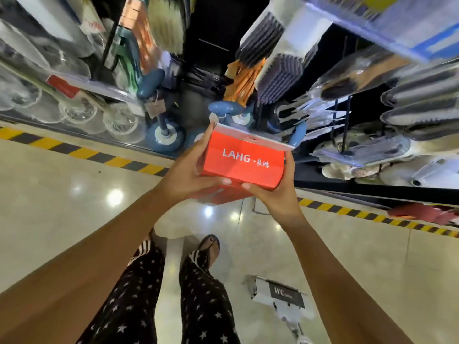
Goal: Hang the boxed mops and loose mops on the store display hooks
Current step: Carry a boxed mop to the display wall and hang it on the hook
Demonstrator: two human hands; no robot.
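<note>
A red boxed mop [244,158] with white "LAHG" lettering and a white hang tab on top is raised in front of the display. My left hand [191,170] grips its left side, thumb under the lower edge. My right hand [278,192] holds its right side and bottom corner. Behind the box hang loose mops with blue handles [224,108] and an orange mop head [242,80]. Thin metal display hooks [313,117] stick out to the right of the box. On the floor at lower right lies a white loose mop [280,294] with a dark label.
Grey flat mop pads [278,58] and packaged mop heads [419,108] hang at upper right. Clear glass bowls [74,112] fill the shelf at left. A yellow-black hazard strip [87,152] marks the shelf base on the glossy floor. My legs [173,294] stand below.
</note>
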